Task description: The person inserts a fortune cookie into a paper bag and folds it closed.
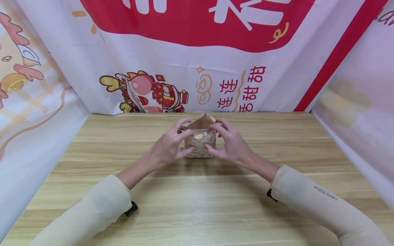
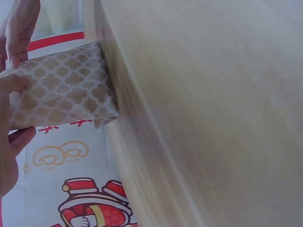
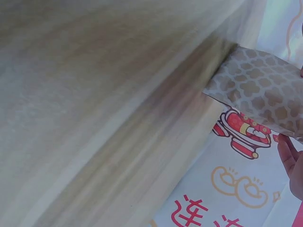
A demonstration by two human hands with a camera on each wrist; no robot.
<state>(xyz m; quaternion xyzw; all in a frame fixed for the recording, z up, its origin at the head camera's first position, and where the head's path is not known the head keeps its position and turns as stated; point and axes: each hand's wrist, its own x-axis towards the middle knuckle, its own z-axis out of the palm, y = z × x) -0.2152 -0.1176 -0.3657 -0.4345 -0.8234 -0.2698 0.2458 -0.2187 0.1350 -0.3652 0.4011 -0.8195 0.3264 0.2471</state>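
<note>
A small brown paper bag point(image 1: 200, 151) with a pale lattice pattern stands upright on the table, its top edge spread open. My left hand point(image 1: 166, 146) grips the left side of it, thumb on the front and fingers near the rim. On the opposite side my right hand point(image 1: 233, 145) holds the bag in the same way. A pale oval spot shows on the bag's upper front; what it is I cannot tell. From the left wrist, the patterned paper bag point(image 2: 66, 87) appears between both hands. Its lower part point(image 3: 255, 85) shows in the right wrist view. The bag's inside is mostly hidden.
The wood-grain table point(image 1: 194, 208) ends at a white and red printed cloth point(image 1: 172, 54) behind the bag. Printed cloths also hang at the left point(image 1: 37, 85) and right sides point(image 1: 354, 99).
</note>
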